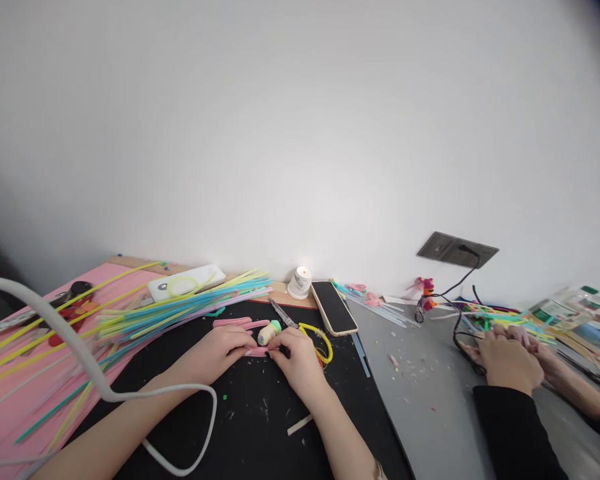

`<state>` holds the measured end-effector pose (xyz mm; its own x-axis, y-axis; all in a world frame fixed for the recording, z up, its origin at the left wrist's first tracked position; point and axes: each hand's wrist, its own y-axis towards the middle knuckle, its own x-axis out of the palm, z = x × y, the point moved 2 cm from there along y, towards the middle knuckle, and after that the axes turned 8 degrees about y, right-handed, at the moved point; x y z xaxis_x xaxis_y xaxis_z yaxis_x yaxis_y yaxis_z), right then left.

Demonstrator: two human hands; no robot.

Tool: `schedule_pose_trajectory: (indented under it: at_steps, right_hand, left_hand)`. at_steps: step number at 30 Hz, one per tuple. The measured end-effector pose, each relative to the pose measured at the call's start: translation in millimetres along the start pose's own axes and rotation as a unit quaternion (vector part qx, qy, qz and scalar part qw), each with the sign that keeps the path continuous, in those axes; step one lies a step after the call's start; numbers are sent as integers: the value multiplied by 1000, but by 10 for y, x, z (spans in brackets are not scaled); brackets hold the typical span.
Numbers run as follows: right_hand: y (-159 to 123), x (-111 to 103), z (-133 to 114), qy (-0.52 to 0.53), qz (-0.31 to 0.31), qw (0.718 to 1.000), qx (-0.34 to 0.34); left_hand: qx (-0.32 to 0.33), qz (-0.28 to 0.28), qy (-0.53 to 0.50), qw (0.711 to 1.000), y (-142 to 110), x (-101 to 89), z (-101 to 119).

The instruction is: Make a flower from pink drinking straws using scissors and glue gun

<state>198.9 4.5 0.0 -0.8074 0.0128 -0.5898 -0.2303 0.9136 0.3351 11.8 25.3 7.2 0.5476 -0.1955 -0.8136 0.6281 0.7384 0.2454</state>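
Note:
My left hand (229, 348) pinches one end of a short pink fuzzy strip (257, 352), which looks like folded pipe cleaner. At its other end are the closed fingertips of my right hand (296, 357). The strip lies low over the black mat (250, 413). Just beyond my fingers, a small cream-coloured bottle with a green top (269, 332) rests on its side. More pink pipe cleaner pieces (233, 323) lie behind my left hand. Scissors with yellow handles (324, 344) lie behind my right hand, partly hidden by it.
A bundle of coloured pipe cleaners (170, 313) and a white device (186, 283) lie left. A white cable (90, 360) loops in front. Behind stand a paper cup (300, 283) and a phone (335, 307). To the right, another person's hands (510, 357) work near a black cord (456, 320).

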Motion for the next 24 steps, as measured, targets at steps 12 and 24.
schedule_pose_trajectory:
  at_steps: [12,24]
  right_hand:
    - [4,-63,-128,2,28,999,-32]
    - [2,-100,-73,-9,83,996,-37]
  left_hand:
    - [-174,236,58,954,-75,-583,-170]
    - [-255,79,137,954,-484,-1194,-718]
